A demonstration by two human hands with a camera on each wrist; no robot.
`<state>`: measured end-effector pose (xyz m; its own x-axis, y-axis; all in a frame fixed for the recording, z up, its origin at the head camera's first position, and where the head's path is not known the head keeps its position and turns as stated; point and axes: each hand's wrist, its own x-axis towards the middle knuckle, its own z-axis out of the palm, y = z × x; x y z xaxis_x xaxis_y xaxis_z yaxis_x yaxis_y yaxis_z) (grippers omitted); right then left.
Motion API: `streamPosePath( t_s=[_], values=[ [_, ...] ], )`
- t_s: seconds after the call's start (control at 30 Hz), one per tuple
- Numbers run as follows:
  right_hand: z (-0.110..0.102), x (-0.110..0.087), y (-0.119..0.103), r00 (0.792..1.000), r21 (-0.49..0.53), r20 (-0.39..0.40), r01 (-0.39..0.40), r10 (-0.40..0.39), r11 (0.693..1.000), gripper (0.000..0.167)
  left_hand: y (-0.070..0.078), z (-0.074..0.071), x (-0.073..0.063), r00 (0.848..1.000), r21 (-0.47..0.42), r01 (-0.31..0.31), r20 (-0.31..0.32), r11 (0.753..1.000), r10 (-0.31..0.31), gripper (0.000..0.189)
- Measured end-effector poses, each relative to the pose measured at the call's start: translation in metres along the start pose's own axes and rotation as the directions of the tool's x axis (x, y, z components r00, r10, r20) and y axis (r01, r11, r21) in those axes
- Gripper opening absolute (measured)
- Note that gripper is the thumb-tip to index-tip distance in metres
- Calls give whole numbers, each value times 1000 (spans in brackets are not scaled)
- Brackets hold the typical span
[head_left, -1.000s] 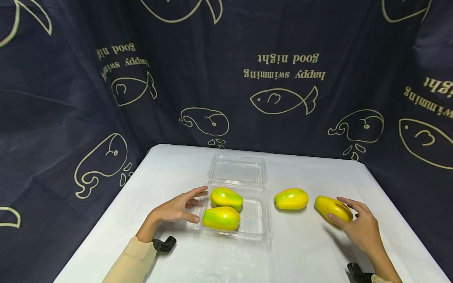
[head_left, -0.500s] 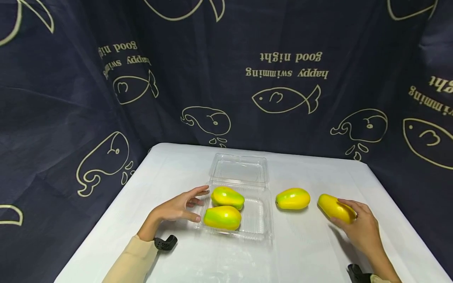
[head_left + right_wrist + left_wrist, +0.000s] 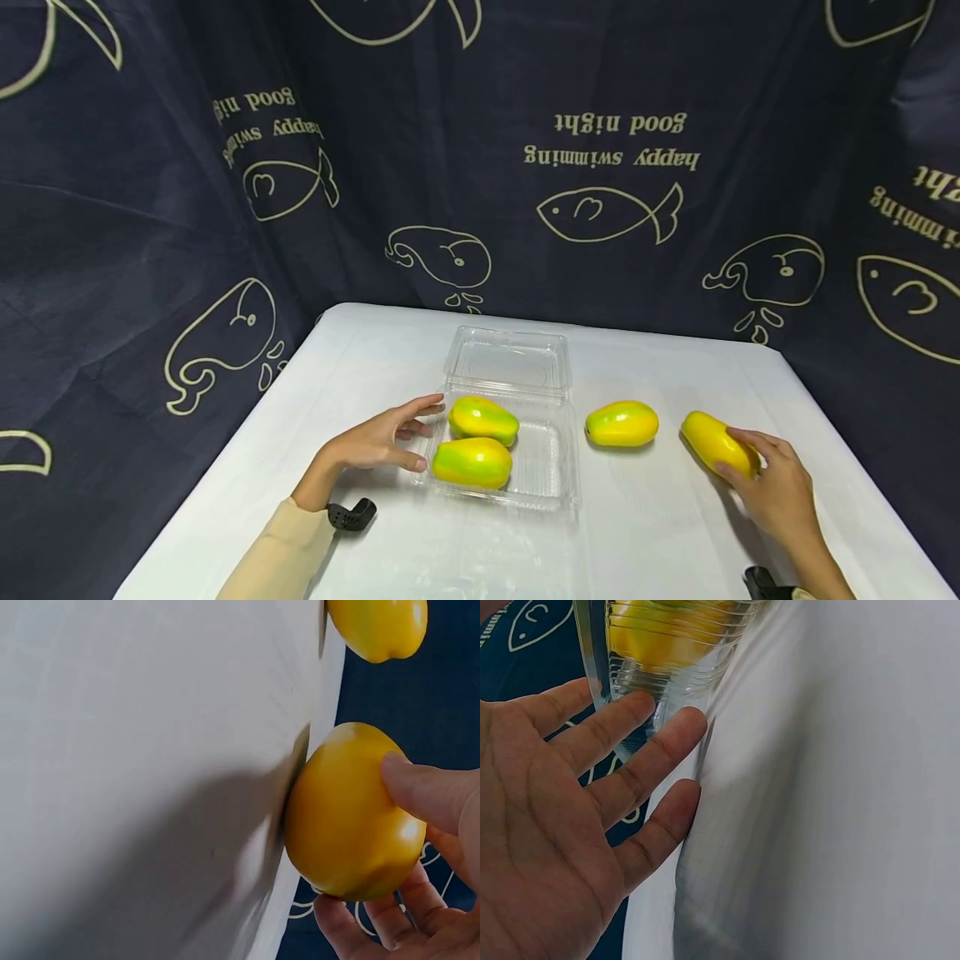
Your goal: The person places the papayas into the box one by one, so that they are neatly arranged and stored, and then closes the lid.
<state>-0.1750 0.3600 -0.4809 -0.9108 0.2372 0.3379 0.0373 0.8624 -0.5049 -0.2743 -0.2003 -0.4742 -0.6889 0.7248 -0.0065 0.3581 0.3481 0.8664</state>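
A yellow papaya (image 3: 717, 442) lies at the right on the table; my right hand (image 3: 776, 483) holds its near end. In the right wrist view the thumb (image 3: 424, 784) lies on the papaya (image 3: 352, 817), with the other fingers around its far side. My left hand (image 3: 375, 437) is spread beside the left wall of a clear plastic clamshell box (image 3: 543, 458). Its fingertips (image 3: 686, 724) are at the box wall; whether they touch is unclear. Two yellow-green papayas (image 3: 482, 419) lie side by side in the box's left part. Another papaya (image 3: 622, 423) rests between box and right hand.
The clamshell's lid (image 3: 508, 362) is folded back flat toward the far side. A white cloth covers the table (image 3: 375, 350). Dark blue curtains (image 3: 450, 167) with fish prints stand behind and at the sides.
My right hand and the papaya in it have shifted slightly to the right along the table. The left hand, the box and the other papayas stay in place; the head view drifts a little.
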Motion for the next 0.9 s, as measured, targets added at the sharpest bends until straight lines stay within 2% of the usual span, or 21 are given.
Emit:
streamPosePath(
  t_s=[0.2,0.57,0.73,0.9],
  values=[
    [0,1,2,1000,-10,-3,-21,21,1000,53,1,0,0,1000,-2,-2,3,1000,2,102],
    [0,-1,0,997,29,-62,-40,42,999,50,0,0,1,1000,3,9,-1,1000,-9,103],
    [-2,0,-6,993,108,-119,-9,22,994,50,1,0,0,1000,2,6,-5,1000,-6,103],
    [-3,2,-15,986,138,-168,22,1,990,52,2,0,0,1000,1,5,-2,1000,-5,103]
  ],
)
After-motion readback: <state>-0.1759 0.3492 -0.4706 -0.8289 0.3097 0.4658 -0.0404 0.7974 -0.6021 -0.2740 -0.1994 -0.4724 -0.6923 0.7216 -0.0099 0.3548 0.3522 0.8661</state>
